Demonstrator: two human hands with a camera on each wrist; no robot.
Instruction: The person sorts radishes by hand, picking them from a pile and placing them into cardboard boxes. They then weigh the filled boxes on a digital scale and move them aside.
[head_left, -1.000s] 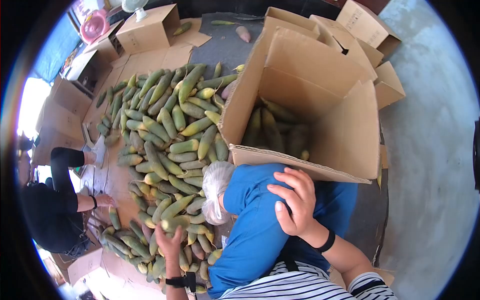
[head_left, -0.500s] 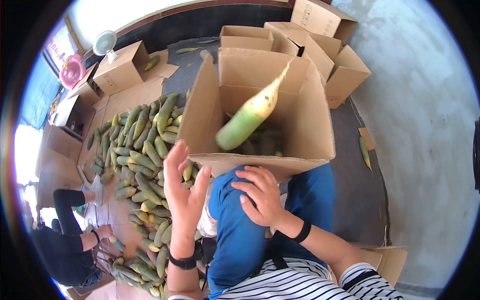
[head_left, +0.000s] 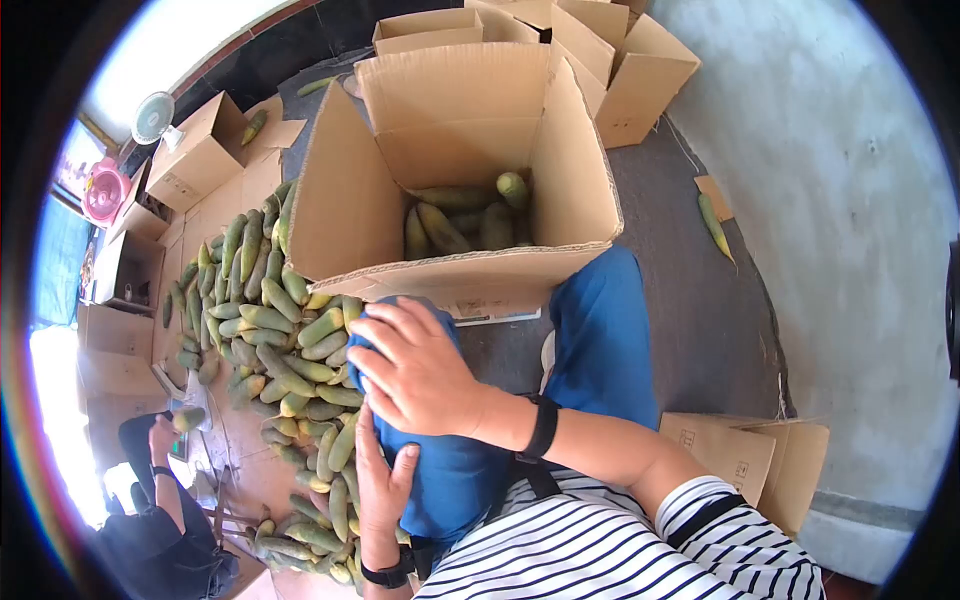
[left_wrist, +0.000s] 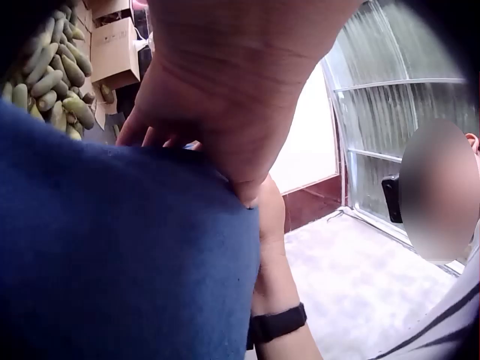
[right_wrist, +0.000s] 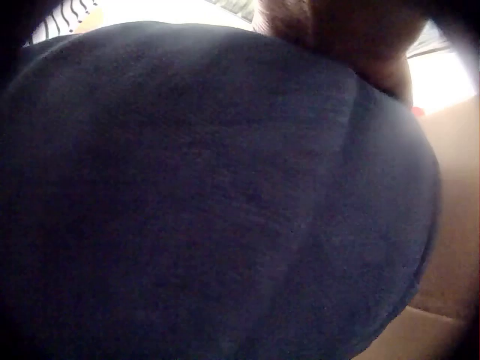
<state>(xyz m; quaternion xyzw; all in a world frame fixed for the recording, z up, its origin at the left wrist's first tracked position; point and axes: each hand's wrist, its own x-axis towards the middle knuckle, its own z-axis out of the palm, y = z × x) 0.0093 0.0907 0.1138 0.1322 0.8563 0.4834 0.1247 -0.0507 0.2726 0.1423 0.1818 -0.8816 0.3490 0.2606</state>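
Note:
My right hand (head_left: pixel 420 375) rests on the left knee of the blue trousers (head_left: pixel 455 480), its fingers spread loosely over the cloth. Lower down, my left hand (head_left: pixel 383 490) lies along the outer side of that thigh, holding nothing, with its fingers fairly straight and the thumb apart. In front of the knees an open cardboard box (head_left: pixel 400 270) stands with several green radishes (head_left: pixel 440 228) on its bottom. One radish (head_left: pixel 512 188) leans up at the box's right inner wall. A big heap of green radishes (head_left: pixel 265 320) spreads over the floor at my left.
Another person (head_left: pixel 165 530) at the far left holds up a radish (head_left: pixel 187 418). More cardboard boxes (head_left: pixel 640 80) stand behind the filled one, and a carton (head_left: pixel 720 455) is at lower right. A single radish (head_left: pixel 715 225) lies on the dark mat at right. A fan (head_left: pixel 153 118) stands back left.
My left hand took a radish from the heap and tossed it into the box, then came back to the thigh. The right hand stayed on the knee. The view swung, centring the box.

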